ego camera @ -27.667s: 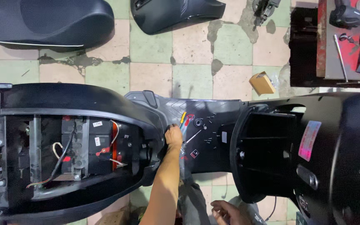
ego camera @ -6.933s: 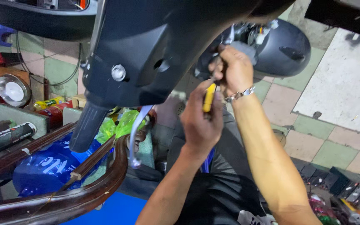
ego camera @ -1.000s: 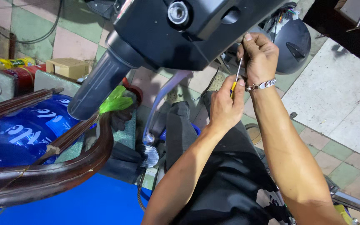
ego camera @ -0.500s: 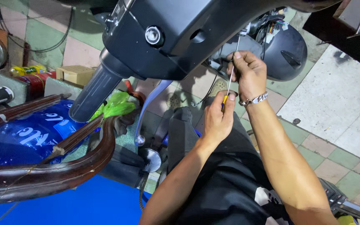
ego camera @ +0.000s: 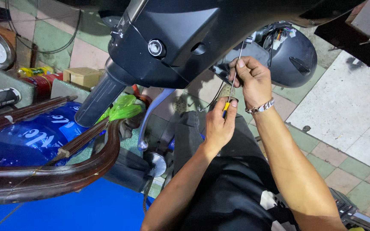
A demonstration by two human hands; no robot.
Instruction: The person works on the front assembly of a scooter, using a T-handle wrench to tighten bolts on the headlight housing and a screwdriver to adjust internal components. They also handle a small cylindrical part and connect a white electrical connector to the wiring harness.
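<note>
Overhead, thin steel screwdriver [ego camera: 235, 75], yellow handle gripped by left hand [ego camera: 219, 124], shaft pinched by right hand [ego camera: 253, 79].

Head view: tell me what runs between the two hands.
The screwdriver's thin metal shaft spans from the left hand up to the right hand.

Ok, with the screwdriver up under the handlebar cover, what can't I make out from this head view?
- Screwdriver tip: hidden where the shaft passes behind the black handlebar cover, so the fastener is unseen.
- Screwdriver handle: mostly wrapped by the left hand; only a yellow bit shows.
- Right hand fingers: pinch the shaft, hiding that stretch.
- Wiring by the round dark housing: too small to trace.
- Handlebar cover top: cut off by the upper edge.
</note>
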